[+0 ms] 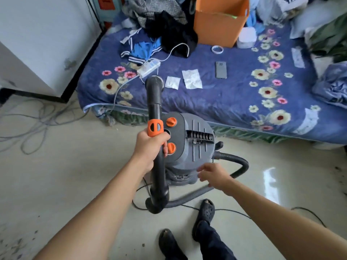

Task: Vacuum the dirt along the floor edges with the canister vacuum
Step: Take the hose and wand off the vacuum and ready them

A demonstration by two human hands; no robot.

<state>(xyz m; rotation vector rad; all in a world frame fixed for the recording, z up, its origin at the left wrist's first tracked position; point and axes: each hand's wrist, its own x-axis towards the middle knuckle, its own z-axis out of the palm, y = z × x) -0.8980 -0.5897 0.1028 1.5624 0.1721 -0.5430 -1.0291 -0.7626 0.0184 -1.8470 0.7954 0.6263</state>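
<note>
1. Person stands on the pale floor point(75, 175) facing a bed point(244, 94) with a blue floral cover. Both bare arms reach forward.
2. Left hand point(150, 145) grips the black wand point(155, 102) just below its orange collar point(155, 128), fingers wrapped tight round the tube. The wand tilts up and away, open end over the bed edge.
3. Right hand point(212, 175) is beside the lower right side of the canister vacuum point(195, 147), fingers loosely spread and holding nothing. Can't tell if the fingertips touch the body.
4. The grey canister sits on the floor just in front of the bed, between the two hands. Two orange knobs point(171, 121) are on its dark top plate.
5. The black hose point(236, 162) leaves the canister's right side, loops across the floor and joins the wand's lower end near the feet.
6. A thin black cord point(225, 210) lies on the floor under the hose.
7. Dark clogs point(206, 212) are on both feet.
8. Dirt specks point(16, 244) sit on the floor at bottom left, more at the right edge.
9. On the bed: phone point(221, 70), white power strip point(148, 67), two white papers point(191, 78), orange box point(216, 25), clothes pile point(165, 21).
10. Grey cables point(28, 124) are tangled on the floor at left, by a white cabinet point(37, 44).
</note>
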